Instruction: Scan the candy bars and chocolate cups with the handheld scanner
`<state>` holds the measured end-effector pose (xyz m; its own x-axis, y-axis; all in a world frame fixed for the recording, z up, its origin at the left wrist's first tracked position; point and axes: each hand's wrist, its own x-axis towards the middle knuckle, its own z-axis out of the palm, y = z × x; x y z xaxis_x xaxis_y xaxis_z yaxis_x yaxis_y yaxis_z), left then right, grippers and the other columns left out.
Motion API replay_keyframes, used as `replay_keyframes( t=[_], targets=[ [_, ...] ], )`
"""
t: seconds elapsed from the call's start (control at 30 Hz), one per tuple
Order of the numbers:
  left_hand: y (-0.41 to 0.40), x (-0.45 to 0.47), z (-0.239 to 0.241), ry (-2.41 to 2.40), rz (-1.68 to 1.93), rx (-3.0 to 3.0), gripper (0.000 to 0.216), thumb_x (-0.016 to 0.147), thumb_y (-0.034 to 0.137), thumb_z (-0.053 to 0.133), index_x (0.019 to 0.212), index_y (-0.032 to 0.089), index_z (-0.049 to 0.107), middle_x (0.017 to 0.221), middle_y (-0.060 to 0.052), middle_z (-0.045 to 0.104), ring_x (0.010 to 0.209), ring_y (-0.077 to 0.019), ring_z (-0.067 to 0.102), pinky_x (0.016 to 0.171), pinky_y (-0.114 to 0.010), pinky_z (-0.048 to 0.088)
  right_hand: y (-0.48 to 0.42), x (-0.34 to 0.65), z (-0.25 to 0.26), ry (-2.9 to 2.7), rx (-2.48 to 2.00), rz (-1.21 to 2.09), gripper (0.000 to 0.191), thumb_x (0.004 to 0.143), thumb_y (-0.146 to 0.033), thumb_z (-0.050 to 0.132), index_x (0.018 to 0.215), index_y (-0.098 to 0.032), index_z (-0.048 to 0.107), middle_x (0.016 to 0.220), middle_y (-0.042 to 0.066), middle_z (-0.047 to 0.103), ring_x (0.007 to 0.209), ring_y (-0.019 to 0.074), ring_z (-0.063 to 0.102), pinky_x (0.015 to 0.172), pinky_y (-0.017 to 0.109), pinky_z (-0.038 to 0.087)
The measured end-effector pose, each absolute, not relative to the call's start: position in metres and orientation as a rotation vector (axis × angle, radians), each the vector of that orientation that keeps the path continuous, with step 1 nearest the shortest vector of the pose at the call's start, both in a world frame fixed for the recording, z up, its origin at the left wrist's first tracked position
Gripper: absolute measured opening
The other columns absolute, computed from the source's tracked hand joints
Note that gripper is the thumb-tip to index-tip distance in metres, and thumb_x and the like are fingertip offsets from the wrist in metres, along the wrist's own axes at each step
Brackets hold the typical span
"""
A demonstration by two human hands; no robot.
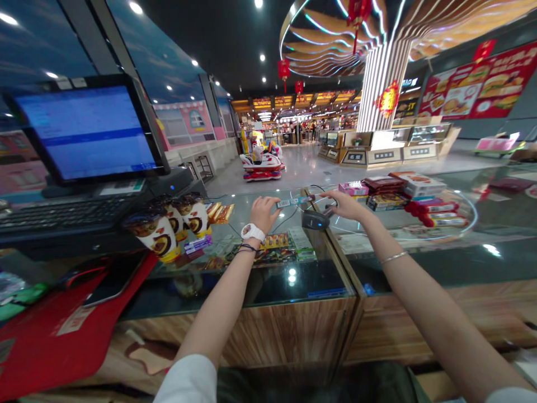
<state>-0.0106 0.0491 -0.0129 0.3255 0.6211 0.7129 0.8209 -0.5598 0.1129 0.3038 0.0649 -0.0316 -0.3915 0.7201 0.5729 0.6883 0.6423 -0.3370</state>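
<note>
My left hand point(262, 214), with a white watch point(252, 232) on the wrist, pinches one end of a slim, light-blue stick-shaped pack point(292, 202) with a barcode label. Fingertips of my right hand point(349, 206) meet the pack's darker far end, so it spans both hands above the glass counter point(268, 294). Just below the right fingers sits a black barcode scanner point(315, 220) with a small blue light. Its handle is partly hidden by that hand, and I cannot tell whether they touch.
At left stand a monitor point(84, 131), a keyboard point(54, 215) and several patterned cups point(157, 235). Small snack packs point(221, 212) and a purple pack point(198, 244) lie beside them. Stacked boxes point(422, 184) and red-capped tubes point(436, 214) occupy the right. A phone point(115, 279) lies on red material.
</note>
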Motion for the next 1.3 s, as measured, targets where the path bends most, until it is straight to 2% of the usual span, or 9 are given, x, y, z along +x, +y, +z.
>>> replay_keyframes(
  t=[0.13,0.33,0.63,0.77,0.87,1.0,1.1,1.3],
  targets=[
    [0.051,-0.013,-0.015,-1.326,-1.069,-2.308,0.017,0.087,0.025,0.064,0.104,0.025,0.066,0.108,-0.004,0.072,0.106,-0.0223,0.064,0.111,-0.042,0.037,0.078,0.309,-0.053,-2.335,-1.181,0.251,0.078,0.056,0.004,0.052,0.129,-0.022,0.061,0.127,0.005,0.068,0.114,0.0235,0.065,0.102,0.038,0.049],
    [0.051,-0.014,-0.016,-1.323,-1.075,-2.327,0.018,0.087,0.023,0.064,0.104,0.025,0.066,0.105,-0.004,0.071,0.105,-0.0223,0.064,0.111,-0.043,0.037,0.078,0.293,-0.062,-2.439,-1.093,0.181,0.059,0.063,0.001,0.056,0.118,-0.017,0.068,0.119,0.011,0.072,0.111,0.0257,0.066,0.097,0.040,0.051],
    [0.054,-0.017,-0.017,-1.362,-1.077,-2.313,0.019,0.086,0.022,0.065,0.104,0.024,0.066,0.106,-0.005,0.071,0.105,-0.0225,0.065,0.110,-0.044,0.038,0.068,0.289,-0.052,-2.470,-1.052,0.072,0.059,0.061,0.003,0.053,0.115,-0.015,0.069,0.113,0.011,0.074,0.105,0.0238,0.068,0.091,0.035,0.053],
    [0.057,-0.022,-0.017,-1.400,-1.102,-2.282,0.017,0.086,0.022,0.065,0.103,0.023,0.066,0.105,-0.005,0.072,0.105,-0.0231,0.064,0.108,-0.044,0.039,0.060,0.283,-0.043,-2.404,-1.005,0.027,0.055,0.065,-0.002,0.054,0.117,-0.015,0.066,0.114,0.011,0.072,0.107,0.0247,0.067,0.093,0.037,0.051],
    [0.059,-0.025,-0.017,-1.417,-1.119,-2.270,0.016,0.086,0.021,0.065,0.102,0.022,0.066,0.105,-0.006,0.072,0.104,-0.0235,0.065,0.104,-0.043,0.042,0.050,0.273,-0.035,-2.314,-0.966,-0.005,0.048,0.074,-0.012,0.057,0.121,-0.014,0.062,0.119,0.013,0.069,0.111,0.0270,0.064,0.096,0.040,0.050],
    [0.059,-0.027,-0.017,-1.417,-1.109,-2.266,0.015,0.086,0.022,0.065,0.100,0.023,0.066,0.102,-0.006,0.072,0.102,-0.0240,0.065,0.101,-0.043,0.044,0.036,0.261,-0.026,-2.205,-0.935,-0.027,0.048,0.083,-0.026,0.057,0.130,-0.017,0.055,0.126,0.013,0.065,0.116,0.0290,0.061,0.097,0.042,0.049],
    [0.059,-0.027,-0.019,-1.407,-1.094,-2.271,0.014,0.086,0.023,0.065,0.100,0.023,0.066,0.103,-0.006,0.072,0.102,-0.0242,0.065,0.100,-0.043,0.045,0.030,0.256,-0.022,-2.170,-0.978,-0.035,0.050,0.083,-0.029,0.057,0.131,-0.016,0.053,0.124,0.014,0.066,0.113,0.0301,0.063,0.093,0.041,0.050],
    [0.061,-0.028,-0.020,-1.398,-1.100,-2.266,0.014,0.085,0.021,0.066,0.098,0.024,0.065,0.103,-0.005,0.071,0.103,-0.0238,0.064,0.100,-0.042,0.044,0.021,0.251,-0.015,-2.241,-1.163,-0.103,0.042,0.079,-0.033,0.064,0.118,-0.018,0.064,0.107,0.010,0.074,0.098,0.0299,0.069,0.080,0.035,0.051]
  ],
)
